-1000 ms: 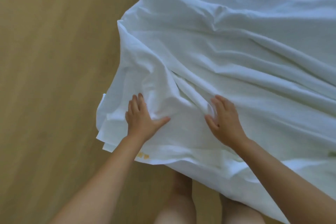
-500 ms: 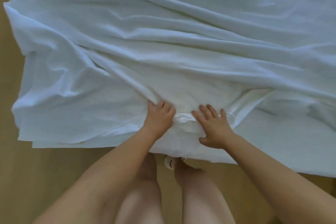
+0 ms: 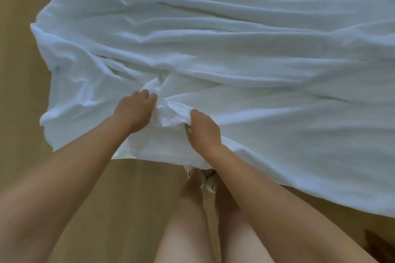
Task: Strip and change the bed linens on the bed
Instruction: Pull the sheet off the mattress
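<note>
White sheet [image 3: 235,60]: one item, spread rumpled across the bed, filling the upper and right parts of the view, with long creases running left to right; its near edge hangs over the side toward the wooden floor [image 3: 128,198], and its left edge falls over the bed's end. A bunched fold of the sheet rises near the near edge, between the two hands. Left hand [image 3: 133,112]: knuckles up, fingers curled down into the fabric on the left side of the fold, closed on a gather of sheet; forearm bare, reaching in from the lower left, nearly straight. Right hand [image 3: 203,129]: back of the hand up, fingers bent and hooked over the right side of the same fold, thumb tucked under the cloth, gripping the sheet; forearm bare, reaching in from the lower right. The hands sit close together, not touching. Bare legs [image 3: 192,220]: two, below the arms, standing just beside the bed. White footwear [image 3: 210,182]: partly hidden under the sheet's hanging edge.
</note>
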Demonstrator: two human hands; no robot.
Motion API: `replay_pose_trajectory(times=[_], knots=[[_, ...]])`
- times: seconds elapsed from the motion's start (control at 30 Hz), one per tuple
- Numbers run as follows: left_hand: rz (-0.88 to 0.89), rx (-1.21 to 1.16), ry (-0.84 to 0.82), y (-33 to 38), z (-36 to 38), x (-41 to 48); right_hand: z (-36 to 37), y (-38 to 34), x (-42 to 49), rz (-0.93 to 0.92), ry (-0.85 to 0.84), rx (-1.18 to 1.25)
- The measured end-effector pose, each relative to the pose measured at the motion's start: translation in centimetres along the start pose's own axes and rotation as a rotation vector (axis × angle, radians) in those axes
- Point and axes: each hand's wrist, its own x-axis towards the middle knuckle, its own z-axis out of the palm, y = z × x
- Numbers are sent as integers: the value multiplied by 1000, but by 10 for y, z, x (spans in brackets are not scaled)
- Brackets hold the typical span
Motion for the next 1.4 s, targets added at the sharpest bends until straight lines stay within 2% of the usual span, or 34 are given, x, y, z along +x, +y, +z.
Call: replay_pose_trajectory(times=[0.07,0.13,0.3,0.37,0.47,0.57,0.73,0.9,1.23,1.4], knots=[[148,-19,-54,22,4,3,-6,13,8,66,0,-38],[227,-89,-116,46,11,6,-10,22,12,52,18,-50],[251,-201,-250,71,13,20,-20,33,19,51,-55,78],[253,-328,-240,64,2,25,-28,40,21,92,-52,210],[262,-502,-148,63,-21,34,-50,55,25,177,62,362],[212,-623,-24,73,-44,47,-75,79,29,255,183,374],[179,-550,78,101,-79,85,-120,125,35,344,284,298],[201,-505,110,149,-120,132,-179,161,58,325,373,282],[169,-370,125,287,-174,277,-279,285,159,256,403,148],[193,-332,142,344,-189,356,-304,362,199,355,404,20]])
